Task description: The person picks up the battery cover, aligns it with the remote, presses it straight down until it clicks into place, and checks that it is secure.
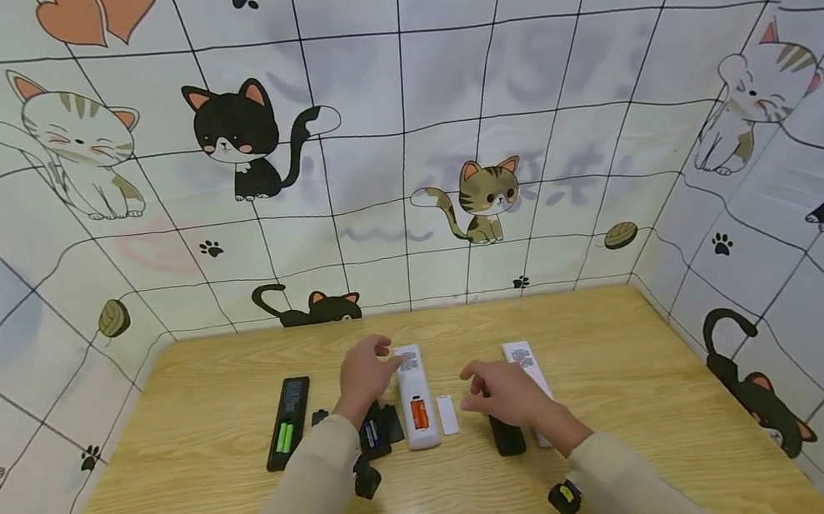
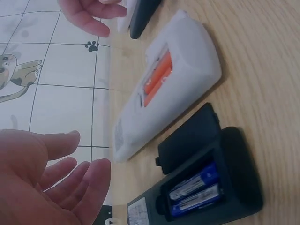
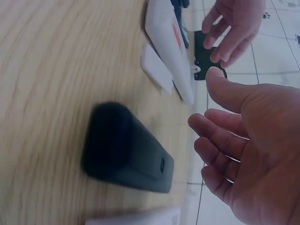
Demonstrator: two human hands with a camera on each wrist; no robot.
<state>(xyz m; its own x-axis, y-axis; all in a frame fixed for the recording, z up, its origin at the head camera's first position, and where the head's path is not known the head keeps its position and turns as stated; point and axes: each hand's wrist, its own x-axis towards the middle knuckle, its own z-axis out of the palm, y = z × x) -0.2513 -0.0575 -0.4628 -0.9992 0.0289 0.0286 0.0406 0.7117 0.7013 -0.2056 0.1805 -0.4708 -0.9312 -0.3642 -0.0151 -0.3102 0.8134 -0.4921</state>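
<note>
Table (image 1: 179, 482) wood-grained, smooth, glossy where light hits; white remotes (image 1: 413, 381) smooth plastic; sleeves (image 1: 304, 486) matt cloth.

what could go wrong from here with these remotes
The two orange cylindrical batteries sit uncovered in the long white plastic remote, so they might drop out if it is tipped. The slim white plastic cover lying loose beside it could get brushed aside by the right grip. The loose black rectangular cover could be mixed up, since the black plastic remote with blue cylindrical batteries and the black plastic remote with green cylindrical batteries lie open.
</note>
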